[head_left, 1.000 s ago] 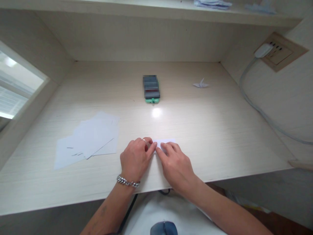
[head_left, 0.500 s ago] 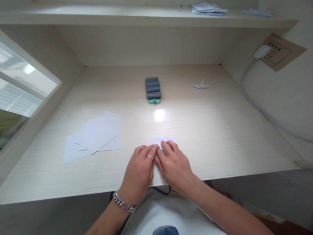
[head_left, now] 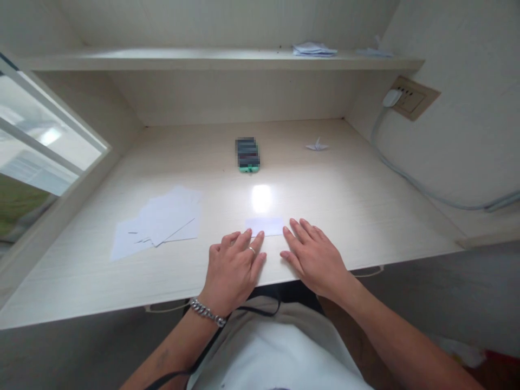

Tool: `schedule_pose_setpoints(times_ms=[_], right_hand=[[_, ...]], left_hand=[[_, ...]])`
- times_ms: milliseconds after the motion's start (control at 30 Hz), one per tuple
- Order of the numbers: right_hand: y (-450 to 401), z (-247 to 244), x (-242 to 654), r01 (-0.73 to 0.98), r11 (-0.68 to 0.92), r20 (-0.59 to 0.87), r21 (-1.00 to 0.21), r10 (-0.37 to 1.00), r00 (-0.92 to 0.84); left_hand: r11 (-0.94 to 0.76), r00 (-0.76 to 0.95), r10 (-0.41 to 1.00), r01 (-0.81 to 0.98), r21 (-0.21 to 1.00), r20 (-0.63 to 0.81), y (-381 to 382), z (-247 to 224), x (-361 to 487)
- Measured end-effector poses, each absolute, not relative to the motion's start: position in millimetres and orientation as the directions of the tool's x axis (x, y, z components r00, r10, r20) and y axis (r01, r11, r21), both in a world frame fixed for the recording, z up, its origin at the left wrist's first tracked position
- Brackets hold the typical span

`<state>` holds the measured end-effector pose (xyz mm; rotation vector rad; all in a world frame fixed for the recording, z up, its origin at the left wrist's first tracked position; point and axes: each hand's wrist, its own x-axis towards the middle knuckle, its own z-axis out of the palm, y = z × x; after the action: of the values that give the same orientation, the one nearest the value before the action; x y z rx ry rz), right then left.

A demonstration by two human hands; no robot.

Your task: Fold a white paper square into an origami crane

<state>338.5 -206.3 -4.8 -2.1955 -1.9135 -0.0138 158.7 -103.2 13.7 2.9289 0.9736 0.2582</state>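
Note:
A small white paper strip (head_left: pixel 265 225) lies flat on the desk in front of me. My left hand (head_left: pixel 234 265) has its fingertips at the strip's lower left edge, fingers spread, with a ring and a chain bracelet on that arm. Beside the strip's right end rests my right hand (head_left: pixel 314 253), palm down, fingers stretched out; one fingertip is at or just next to the paper. Neither hand is closed round anything.
Loose white sheets (head_left: pixel 170 214) lie to the left. Farther back are a phone (head_left: pixel 248 155) with a green edge and a folded paper crane (head_left: pixel 317 145). Folded papers (head_left: pixel 314 50) sit on the shelf (head_left: pixel 227 64). A cable (head_left: pixel 400 172) runs from the wall socket (head_left: pixel 415 98).
My hands have moved apart, the right one to the right, uncovering more of the paper strip between them. The camera view has tilted upward.

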Motion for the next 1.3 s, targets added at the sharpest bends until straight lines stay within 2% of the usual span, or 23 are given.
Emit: schedule_pose_setpoints(times_ms=[100,200,267,333,700,800,867,933,1033,1167,1300], right_hand=[[-203.7,-4.2,327.2,0.971,-0.169,0.237,-0.169,0.949,0.206],[-193.9,-6.0,307.6,0.973,-0.054,0.324,-0.223,0.938,0.126],[-189.0,-7.9,297.6,0.967,0.039,0.326,-0.253,0.944,0.047],[-187.1,-9.2,292.8,0.961,0.047,0.319,-0.272,0.947,0.044],[-186.1,-2.5,283.9,0.971,-0.030,0.251,-0.236,0.964,0.091],[-185.7,-0.9,280.3,0.971,-0.057,0.263,-0.232,0.957,0.119],[-185.2,0.6,279.7,0.969,-0.067,0.267,-0.236,0.955,0.130],[-184.6,1.6,281.7,0.967,-0.066,0.270,-0.245,0.953,0.134],[-186.2,0.7,291.9,0.968,-0.044,0.284,-0.246,0.952,0.115],[-196.1,-5.1,315.7,0.976,-0.067,0.296,-0.207,0.946,0.128],[-206.1,-7.5,335.3,0.978,-0.081,0.316,-0.193,0.938,0.140]], left_hand=[[-0.805,0.790,0.592,0.588,0.079,0.161,-105.1,12.9,158.1],[-0.812,0.795,0.581,0.580,0.065,0.174,-105.9,11.1,156.5],[-0.816,0.798,0.575,0.575,0.059,0.178,-105.6,9.6,154.5],[-0.816,0.798,0.575,0.575,0.059,0.179,-104.5,8.8,151.2],[-0.783,0.773,0.619,0.621,0.035,0.141,-98.4,24.6,119.8],[-0.816,0.792,0.577,0.572,0.089,0.201,-90.3,26.1,129.7],[-0.879,0.838,0.477,0.446,0.169,0.266,-80.5,23.7,142.4],[-0.918,0.897,0.369,0.311,0.244,0.242,-69.3,19.9,155.0],[-0.913,0.911,0.362,0.305,0.270,0.196,-55.4,17.5,166.1],[-0.940,0.942,0.312,0.286,0.188,0.126,-48.5,29.1,170.6],[-0.967,0.967,0.255,0.256,0.008,-0.022,-50.7,47.1,181.7]])
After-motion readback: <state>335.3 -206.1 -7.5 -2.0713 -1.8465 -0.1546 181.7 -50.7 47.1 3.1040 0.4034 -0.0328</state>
